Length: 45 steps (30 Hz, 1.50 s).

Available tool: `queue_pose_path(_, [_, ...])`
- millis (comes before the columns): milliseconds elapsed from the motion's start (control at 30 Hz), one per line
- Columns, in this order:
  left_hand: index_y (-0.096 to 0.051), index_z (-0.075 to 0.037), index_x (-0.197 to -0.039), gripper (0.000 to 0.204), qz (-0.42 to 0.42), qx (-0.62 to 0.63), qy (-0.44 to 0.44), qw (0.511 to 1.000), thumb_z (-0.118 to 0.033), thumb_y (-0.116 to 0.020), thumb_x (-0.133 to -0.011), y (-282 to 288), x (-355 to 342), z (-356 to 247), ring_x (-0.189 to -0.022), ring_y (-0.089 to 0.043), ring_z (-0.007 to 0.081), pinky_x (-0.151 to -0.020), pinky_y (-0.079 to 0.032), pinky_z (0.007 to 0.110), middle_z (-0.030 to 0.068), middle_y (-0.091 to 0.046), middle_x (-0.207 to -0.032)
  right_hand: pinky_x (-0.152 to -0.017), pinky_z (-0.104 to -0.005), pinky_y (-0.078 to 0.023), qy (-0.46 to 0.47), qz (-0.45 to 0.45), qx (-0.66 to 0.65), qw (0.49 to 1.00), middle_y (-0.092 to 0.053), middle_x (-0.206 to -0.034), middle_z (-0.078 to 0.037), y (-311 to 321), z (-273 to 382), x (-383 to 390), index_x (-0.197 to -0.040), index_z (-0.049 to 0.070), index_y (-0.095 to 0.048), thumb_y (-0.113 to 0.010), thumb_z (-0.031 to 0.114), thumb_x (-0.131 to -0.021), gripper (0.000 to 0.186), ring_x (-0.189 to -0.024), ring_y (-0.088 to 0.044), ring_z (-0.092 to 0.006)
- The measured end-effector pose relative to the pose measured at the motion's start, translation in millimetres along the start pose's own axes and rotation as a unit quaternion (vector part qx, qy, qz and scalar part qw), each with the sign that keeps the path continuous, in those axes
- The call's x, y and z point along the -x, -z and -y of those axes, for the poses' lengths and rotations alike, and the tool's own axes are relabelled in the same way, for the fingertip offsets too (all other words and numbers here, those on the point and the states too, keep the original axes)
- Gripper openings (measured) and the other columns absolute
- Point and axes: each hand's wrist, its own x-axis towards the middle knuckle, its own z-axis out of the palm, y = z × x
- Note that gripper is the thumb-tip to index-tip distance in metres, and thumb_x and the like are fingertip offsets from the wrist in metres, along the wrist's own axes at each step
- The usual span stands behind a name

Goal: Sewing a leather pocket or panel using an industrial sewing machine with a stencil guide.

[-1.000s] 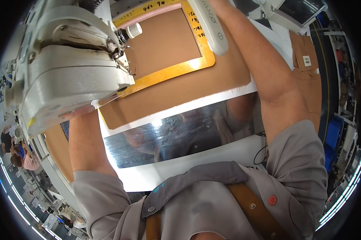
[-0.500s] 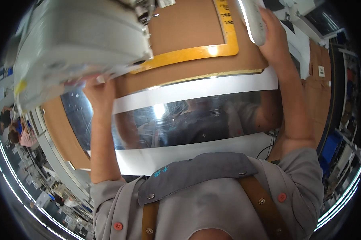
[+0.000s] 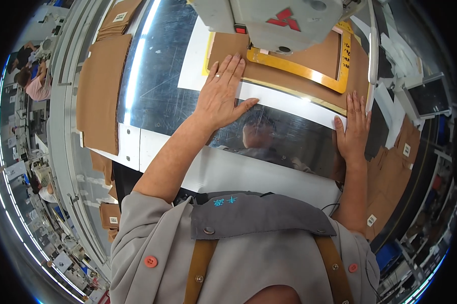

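Note:
Brown fabric (image 3: pixel 309 83) lies under a yellow frame (image 3: pixel 299 73) beneath the head of a pale sewing machine (image 3: pixel 289 23). My left hand (image 3: pixel 222 93) rests flat, fingers stretched over the fabric's left part and thumb out across the white strip (image 3: pixel 279 96) along its near edge. At the fabric's right end my right hand (image 3: pixel 353 129) also lies flat, fingertips pointing away from me. Neither hand grips anything. Nearer to me is a shiny, scratched metal plate (image 3: pixel 279 134) that mirrors my upper body. The machine head hides part of the frame.
Stacked brown fabric pieces (image 3: pixel 102 96) lie to the left on the table, with more brown pieces (image 3: pixel 390 187) at the right. A screen (image 3: pixel 427 96) stands at the far right. Other people sit at work far left, beyond a long metal rail (image 3: pixel 69 126).
My view has turned, showing more of the left side. Both hands have come down flat onto the work; the right has left the white rounded bar, the left has come from beneath the machine head.

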Motion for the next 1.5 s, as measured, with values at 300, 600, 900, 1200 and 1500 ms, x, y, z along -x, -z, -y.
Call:
queue_pose_path(300, [-0.036, 0.004, -0.155, 0.094, 0.0, -0.019, -0.002, 1.0, -0.07, -0.044, -0.097, -7, -23, 10, -0.153, -0.03, 0.0311, -0.128, -0.02, 0.046, 0.0211, -0.039, -0.159, -0.123, -0.0616, -0.016, -0.015, -0.002, 0.019, 1.0, -0.036, -0.164, -0.009, -6, -5, -6, -0.158, 0.015, -0.038, -0.052, 0.05, -0.102, 0.068, -0.155, -0.025, -0.0346])
queue_pose_path(600, [-0.041, 0.004, -0.151, 0.087, -0.051, 0.014, 0.011, 0.999, -0.061, -0.056, -0.095, -2, -23, 10, -0.152, -0.032, 0.0322, -0.127, -0.02, 0.046, 0.0203, -0.042, -0.158, -0.122, -0.0631, -0.017, -0.04, -0.029, -0.01, 0.999, -0.039, -0.163, -0.011, -6, -3, -9, -0.157, 0.015, -0.042, -0.056, 0.048, -0.099, 0.068, -0.154, -0.026, -0.0356])
queue_pose_path(900, [-0.04, 0.001, -0.154, 0.086, -0.021, -0.01, 0.06, 0.998, -0.056, -0.062, -0.093, 4, 5, 12, -0.151, -0.035, 0.0332, -0.124, -0.019, 0.054, 0.0216, -0.043, -0.158, -0.123, -0.0631, -0.015, -0.062, -0.012, -0.006, 0.998, -0.038, -0.163, -0.012, -1, 1, -10, -0.156, 0.016, -0.044, -0.059, 0.05, -0.097, 0.07, -0.155, -0.026, -0.0347])
queue_pose_path(1200, [-0.042, -0.005, -0.154, 0.077, -0.032, -0.073, 0.08, 0.994, -0.053, -0.055, -0.096, 3, 8, 12, -0.149, -0.039, 0.0288, -0.124, -0.016, 0.052, 0.0143, -0.046, -0.158, -0.123, -0.0633, -0.014, -0.078, -0.019, -0.007, 0.997, -0.037, -0.164, -0.01, -2, 2, -10, -0.157, 0.019, -0.042, -0.057, 0.057, -0.097, 0.072, -0.155, -0.025, -0.0327])
queue_pose_path(1500, [-0.043, -0.006, -0.154, 0.075, -0.068, -0.008, 0.046, 0.997, -0.055, -0.053, -0.098, 3, 4, 10, -0.15, -0.038, 0.031, -0.125, -0.015, 0.053, 0.0156, -0.046, -0.157, -0.123, -0.0634, -0.012, -0.081, -0.031, -0.003, 0.996, -0.034, -0.165, -0.013, -5, 2, -8, -0.158, 0.017, -0.039, -0.056, 0.059, -0.097, 0.077, -0.155, -0.025, -0.0346])
